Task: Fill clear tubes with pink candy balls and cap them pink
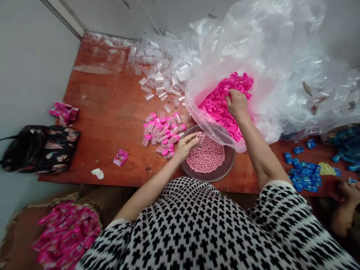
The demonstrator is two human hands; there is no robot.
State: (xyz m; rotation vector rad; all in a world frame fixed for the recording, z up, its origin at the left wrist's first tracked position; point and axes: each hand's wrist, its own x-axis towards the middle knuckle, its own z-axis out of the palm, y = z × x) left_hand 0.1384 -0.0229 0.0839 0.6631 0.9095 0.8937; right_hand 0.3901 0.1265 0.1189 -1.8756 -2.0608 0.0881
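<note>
My left hand is closed round a small clear tube filled with pink beads, held over the left rim of a dark bowl. Loose pink beads lie in that bowl. Over the mouth of a large clear plastic bag, my right hand pinches a bright pink cap. Many more pink caps fill the bag's opening. To the left of the bowl lies a heap of filled tubes with pink caps.
Empty clear tubes are piled at the back of the wooden table. A black patterned bag lies at left, above a carton of pink packets. Blue packets sit at right, near another person's hand.
</note>
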